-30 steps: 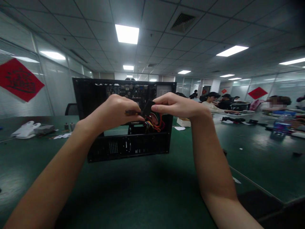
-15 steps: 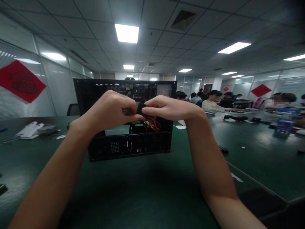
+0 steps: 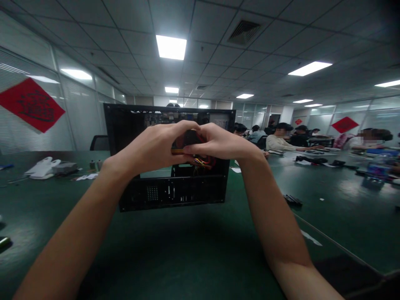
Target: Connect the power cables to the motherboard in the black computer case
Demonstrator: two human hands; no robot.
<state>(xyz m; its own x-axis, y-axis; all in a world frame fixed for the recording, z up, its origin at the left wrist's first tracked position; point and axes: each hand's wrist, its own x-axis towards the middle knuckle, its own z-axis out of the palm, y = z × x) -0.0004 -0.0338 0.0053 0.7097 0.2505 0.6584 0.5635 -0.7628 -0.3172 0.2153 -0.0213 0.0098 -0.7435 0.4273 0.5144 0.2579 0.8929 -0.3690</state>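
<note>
A black computer case stands on the green table in front of me, its open side facing me. In front of its opening, my left hand curls its fingers and thumb round a bundle of cables, with yellowish wires showing above the thumb. My right hand meets it from the other side, thumb and fingers closed on the dark upper part of the same bundle. Red, yellow and black wires hang below the hands. Behind them, part of a circuit board shows inside the case; fingertips partly hide the grip.
On the left of the green table lie a white plastic bag and a grey box. Dark parts and a paper strip lie to the right. Several people sit at the table farther off; a bottle stands near them.
My left hand has opened from a tight curl into a wider arch, its fingertips now reaching my right hand. The view has shifted slightly, and the case stays upright.
</note>
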